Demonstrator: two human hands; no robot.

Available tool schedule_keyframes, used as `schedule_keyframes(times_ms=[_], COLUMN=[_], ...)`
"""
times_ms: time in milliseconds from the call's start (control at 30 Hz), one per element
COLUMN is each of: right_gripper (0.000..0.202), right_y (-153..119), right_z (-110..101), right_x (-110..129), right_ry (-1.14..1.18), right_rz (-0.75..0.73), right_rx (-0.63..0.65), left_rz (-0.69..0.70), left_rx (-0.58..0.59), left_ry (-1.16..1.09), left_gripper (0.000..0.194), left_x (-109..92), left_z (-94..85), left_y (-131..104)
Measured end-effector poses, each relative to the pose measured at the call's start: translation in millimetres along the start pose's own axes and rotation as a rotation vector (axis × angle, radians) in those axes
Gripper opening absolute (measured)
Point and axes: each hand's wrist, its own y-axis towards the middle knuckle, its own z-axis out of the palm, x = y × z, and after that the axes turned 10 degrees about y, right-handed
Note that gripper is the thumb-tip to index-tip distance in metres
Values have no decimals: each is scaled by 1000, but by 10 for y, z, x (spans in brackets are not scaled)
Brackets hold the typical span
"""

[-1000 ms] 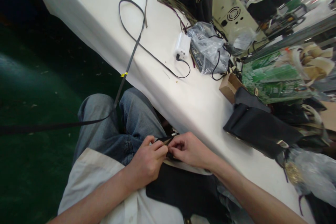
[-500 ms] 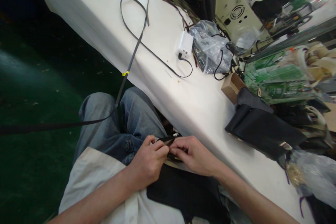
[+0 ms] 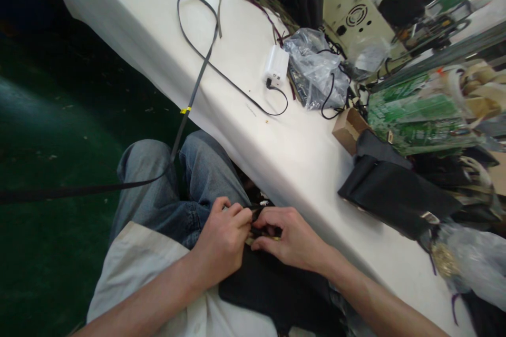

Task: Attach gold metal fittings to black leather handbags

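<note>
Pinching the edge of the black bag (image 3: 272, 287) at lower centre, the left hand (image 3: 224, 236) sits beside the right hand (image 3: 294, 237), fingers narrowly parted, its hold impossible to tell, the edge work seemingly unfinished.

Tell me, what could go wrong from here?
The thin cable plugged into the white box runs off the table and past the knees, so moving them might tug the box. The black piece could slip if the left hand loosens. The right hand is so close that the two might bump.
</note>
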Motion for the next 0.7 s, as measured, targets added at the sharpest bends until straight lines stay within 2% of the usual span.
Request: schedule_keyframes(times_ms=[100, 267, 400, 567, 700], right_gripper=[14, 9, 11, 8, 10], right_y=[-18, 9, 36, -4, -15], right_z=[53, 63, -32, -76, -52], right_x=[-19, -21, 44, 131, 172], right_ry=[-1, -3, -1, 7, 0], right_rz=[-9, -34, -33, -117, -116], right_rx=[-26, -66, -67, -88, -63], left_rz=[-26, -104, -178, -235, -304], left_rx=[13, 137, 177, 195, 143], left_ry=[0, -90, -335, -688, -819], left_gripper=[19, 17, 19, 24, 26], left_x=[-19, 33, 103, 194, 278], left_z=[-33, -102, -168, -297, -339], left_y=[12, 112, 191, 139, 109])
